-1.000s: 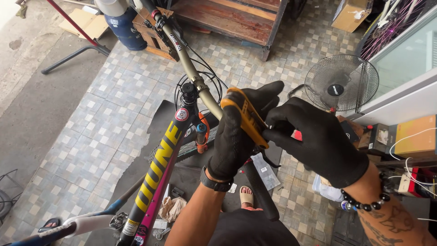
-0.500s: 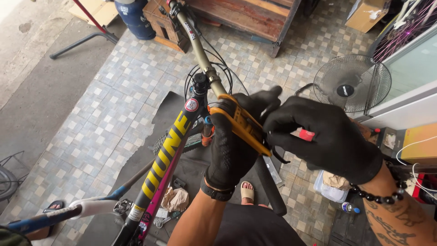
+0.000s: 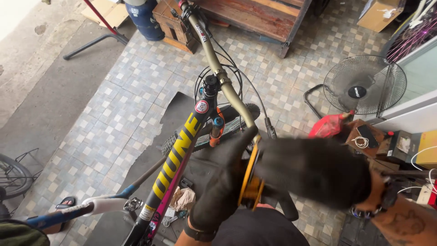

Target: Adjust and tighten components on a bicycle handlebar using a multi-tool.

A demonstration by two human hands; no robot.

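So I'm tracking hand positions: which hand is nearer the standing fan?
Right. The right hand is on the fan's side; the left hand lies beyond it.

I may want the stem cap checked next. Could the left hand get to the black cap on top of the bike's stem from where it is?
Probably yes. The left hand grips the orange part on the handlebar; the stem cap sits farther along with nothing over it, only thin cables beside it.
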